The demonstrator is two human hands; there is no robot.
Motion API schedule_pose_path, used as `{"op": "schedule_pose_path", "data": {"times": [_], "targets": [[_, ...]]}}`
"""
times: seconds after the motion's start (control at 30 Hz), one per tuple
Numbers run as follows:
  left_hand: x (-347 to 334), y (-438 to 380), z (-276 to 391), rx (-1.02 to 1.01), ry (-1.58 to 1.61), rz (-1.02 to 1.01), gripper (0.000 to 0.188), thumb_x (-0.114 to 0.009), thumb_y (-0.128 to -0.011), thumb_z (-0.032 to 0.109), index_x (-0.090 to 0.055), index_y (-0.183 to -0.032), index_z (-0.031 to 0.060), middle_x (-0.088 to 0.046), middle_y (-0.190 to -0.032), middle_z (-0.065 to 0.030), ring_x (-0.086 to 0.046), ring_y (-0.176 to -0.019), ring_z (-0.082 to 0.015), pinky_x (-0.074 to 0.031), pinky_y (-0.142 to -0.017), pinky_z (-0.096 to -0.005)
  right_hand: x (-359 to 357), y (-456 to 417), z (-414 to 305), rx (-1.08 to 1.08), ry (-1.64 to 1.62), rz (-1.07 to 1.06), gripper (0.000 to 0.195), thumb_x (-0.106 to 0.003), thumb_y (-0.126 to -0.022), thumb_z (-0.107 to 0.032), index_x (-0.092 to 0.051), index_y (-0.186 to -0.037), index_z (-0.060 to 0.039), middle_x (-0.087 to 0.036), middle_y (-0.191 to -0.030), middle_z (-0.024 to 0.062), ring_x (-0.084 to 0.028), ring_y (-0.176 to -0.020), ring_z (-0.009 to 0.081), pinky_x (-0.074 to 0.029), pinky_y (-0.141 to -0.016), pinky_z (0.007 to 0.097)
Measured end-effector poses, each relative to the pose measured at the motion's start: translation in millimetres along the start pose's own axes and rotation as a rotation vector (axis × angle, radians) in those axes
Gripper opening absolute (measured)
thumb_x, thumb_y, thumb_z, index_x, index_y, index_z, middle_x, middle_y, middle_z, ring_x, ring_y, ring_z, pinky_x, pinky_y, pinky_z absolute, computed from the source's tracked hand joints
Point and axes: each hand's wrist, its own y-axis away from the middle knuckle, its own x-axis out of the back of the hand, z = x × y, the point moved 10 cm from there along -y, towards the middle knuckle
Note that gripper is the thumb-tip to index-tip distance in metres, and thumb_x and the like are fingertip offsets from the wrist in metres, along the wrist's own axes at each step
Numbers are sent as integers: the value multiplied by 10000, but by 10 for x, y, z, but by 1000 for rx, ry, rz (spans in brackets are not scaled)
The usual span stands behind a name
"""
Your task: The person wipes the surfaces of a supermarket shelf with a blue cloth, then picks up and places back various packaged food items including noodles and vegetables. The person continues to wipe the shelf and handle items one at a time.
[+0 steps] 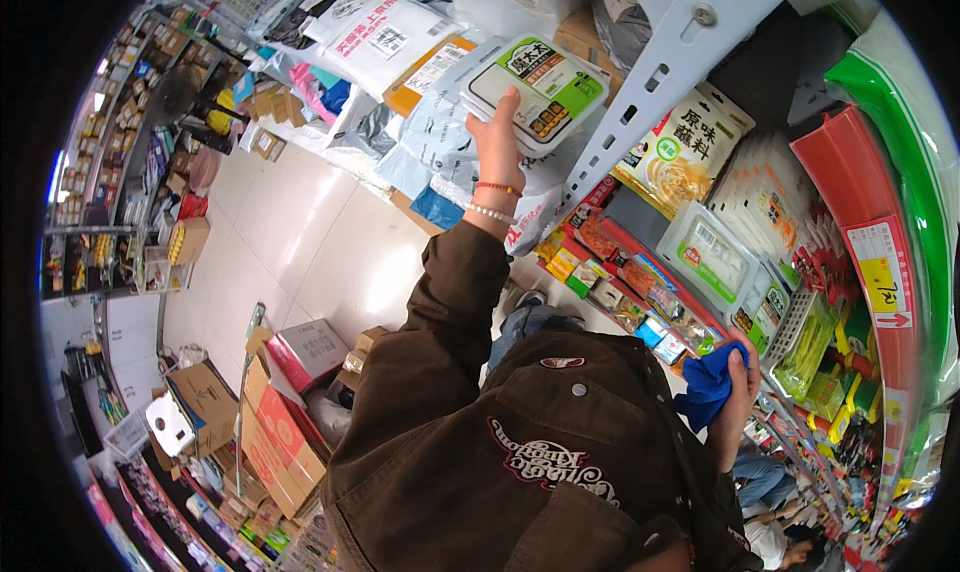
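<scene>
My left hand [497, 141] grips a sealed white plastic food tray [536, 92] by its near edge, thumb on top. The tray has a green and black printed label and is seen over a pile of mailing parcels [442, 122]; whether it touches them I cannot tell. A crumpled blue cloth [705, 386] is in my right hand [739, 392], beside the front edge of the goods shelf. Two similar plastic trays, one in front [709, 253] and one partly hidden [766, 309], lie on that shelf near my right hand.
A perforated metal upright [645, 84] stands between parcels and shelf. The shelf holds a dipping-sauce packet [686, 148], a basket of green packs [806, 347] and a red price rail [862, 197]. Cardboard boxes [285, 429] stand at left on the tiled floor [322, 234]. Another person [772, 542] is at lower right.
</scene>
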Motion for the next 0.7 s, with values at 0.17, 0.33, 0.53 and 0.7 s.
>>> {"op": "schedule_pose_path", "data": {"times": [0.17, 0.33, 0.53, 0.7], "targets": [[-87, -167, -242, -23, -8, -83, 746, -675, -775, 298, -217, -1282, -3, -441, -1189, -133, -472, -1063, -223, -387, -910, -334, 446, 29, 30, -50, -47, 178, 325, -566, -868, -212, -548, -1120, -7, -570, -871, 54, -559, -784, 122, -470, -703, 233], [189, -585, -242, -309, -828, -135, 457, -512, -883, 374, -554, -1172, 23, -583, -1032, -82, -522, -886, -120, -421, -709, -278, 975, -35, 557, -249, -142, 283, 358, -548, -867, -310, -549, -1114, -51, -567, -835, 55, -585, -661, 155, -481, -534, 274], [135, -105, 37, -210, -510, -57, 625, -643, -792, 457, -522, -1041, -103, -585, -1010, -140, -554, -877, -183, -472, -766, -328, 1298, -190, 1214, -394, -454, 314, 284, -567, -851, -379, -577, -944, -110, -609, -747, 19, -550, -551, 117, -419, -459, 219], [157, -8, 39, -126, -717, -23, 680, -489, -857, 530, -480, -1185, -65, -410, -1246, -208, -455, -1082, -247, -430, -864, -400, 1176, -304, 1374, -471, -453, 298, 379, -559, -849, -473, -579, -915, -101, -614, -734, 21, -553, -533, 113, -419, -457, 210]]}}
